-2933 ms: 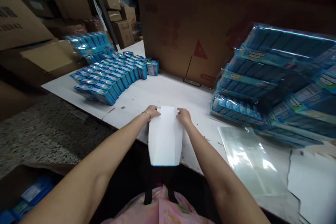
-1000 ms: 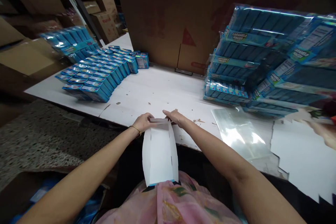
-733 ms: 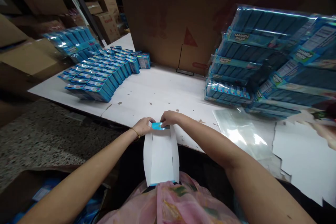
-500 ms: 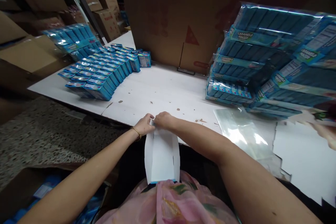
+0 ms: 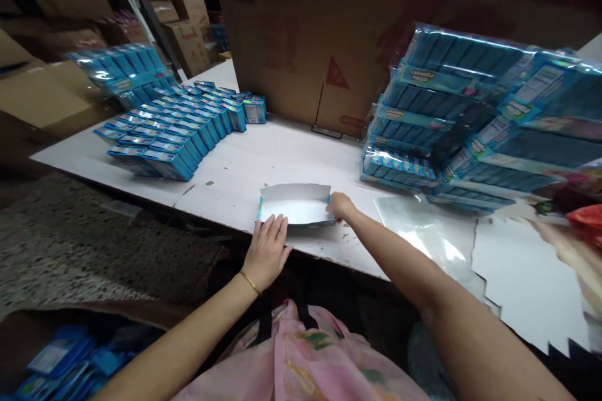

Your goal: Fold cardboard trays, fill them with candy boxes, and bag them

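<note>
A white card tray [image 5: 295, 205] lies open near the front edge of the worktop [image 5: 244, 163]. The right hand [image 5: 339, 205] curls against the tray's right end, pinching its corner, while the left hand [image 5: 266, 252], fingers spread, sits just beside its left corner. Rows of blue boxes [image 5: 160, 150] stand toward the left.

From the carton [image 5: 295, 205], room to pass runs toward 12 o'clock across the table [image 5: 277, 160], as far as the cardboard wall [image 5: 291, 44]. Rows of blue boxes [image 5: 169, 144] stand in the way at 10 o'clock, and shrink-wrapped stacks [image 5: 404, 138] at 2 o'clock. A plastic sheet [image 5: 423, 232] lies flat around 3 o'clock. The table edge drops away at 6 o'clock, just below the carton.
</note>
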{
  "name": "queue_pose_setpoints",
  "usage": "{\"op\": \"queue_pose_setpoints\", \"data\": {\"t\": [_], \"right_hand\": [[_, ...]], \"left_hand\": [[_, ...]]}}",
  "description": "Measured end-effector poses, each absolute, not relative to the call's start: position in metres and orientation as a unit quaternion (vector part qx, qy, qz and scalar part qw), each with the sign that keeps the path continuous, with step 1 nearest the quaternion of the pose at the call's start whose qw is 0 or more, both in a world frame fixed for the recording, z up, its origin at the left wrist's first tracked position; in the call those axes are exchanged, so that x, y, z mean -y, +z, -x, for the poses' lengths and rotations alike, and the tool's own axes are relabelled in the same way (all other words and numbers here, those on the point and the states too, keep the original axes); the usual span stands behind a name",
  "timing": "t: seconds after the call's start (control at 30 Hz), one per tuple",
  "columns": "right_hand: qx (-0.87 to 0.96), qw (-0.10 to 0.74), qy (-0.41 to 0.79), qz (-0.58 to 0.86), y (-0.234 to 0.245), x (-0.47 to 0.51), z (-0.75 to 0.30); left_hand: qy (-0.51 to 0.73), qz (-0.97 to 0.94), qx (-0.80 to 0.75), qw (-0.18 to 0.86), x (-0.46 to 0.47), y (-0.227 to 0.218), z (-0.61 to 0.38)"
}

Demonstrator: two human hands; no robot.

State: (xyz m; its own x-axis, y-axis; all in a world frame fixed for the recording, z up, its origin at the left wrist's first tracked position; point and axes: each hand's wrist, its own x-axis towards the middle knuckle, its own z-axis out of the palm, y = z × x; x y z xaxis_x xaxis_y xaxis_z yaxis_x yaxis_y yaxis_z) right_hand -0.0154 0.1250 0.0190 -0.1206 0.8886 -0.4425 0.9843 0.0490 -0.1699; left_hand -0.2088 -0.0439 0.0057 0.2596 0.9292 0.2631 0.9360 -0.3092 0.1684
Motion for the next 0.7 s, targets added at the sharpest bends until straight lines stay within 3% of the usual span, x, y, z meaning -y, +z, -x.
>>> {"op": "queue_pose_setpoints", "data": {"t": [0.13, 0.23, 0.3, 0.5, 0.7], "right_hand": [[-0.726, 0.032, -0.172, -0.665, 0.023, -0.087, 0.004], [-0.832, -0.113, -0.064, -0.539, 0.023, -0.051, 0.011], [-0.887, -0.153, -0.011, -0.436, 0.012, -0.035, 0.020], [-0.904, -0.106, 0.011, -0.415, -0.027, -0.041, 0.030], [-0.909, -0.033, -0.036, -0.414, -0.031, -0.054, 0.017]], "left_hand": [[-0.159, 0.810, 0.562, 0.053, 0.012, -0.021, 0.217], [-0.158, 0.816, 0.554, 0.056, -0.006, -0.026, 0.224], [-0.159, 0.809, 0.563, 0.057, -0.013, -0.030, 0.228], [-0.128, 0.834, 0.536, 0.041, -0.024, -0.039, 0.238], [-0.048, 0.837, 0.545, 0.004, -0.024, -0.030, 0.239]]}}
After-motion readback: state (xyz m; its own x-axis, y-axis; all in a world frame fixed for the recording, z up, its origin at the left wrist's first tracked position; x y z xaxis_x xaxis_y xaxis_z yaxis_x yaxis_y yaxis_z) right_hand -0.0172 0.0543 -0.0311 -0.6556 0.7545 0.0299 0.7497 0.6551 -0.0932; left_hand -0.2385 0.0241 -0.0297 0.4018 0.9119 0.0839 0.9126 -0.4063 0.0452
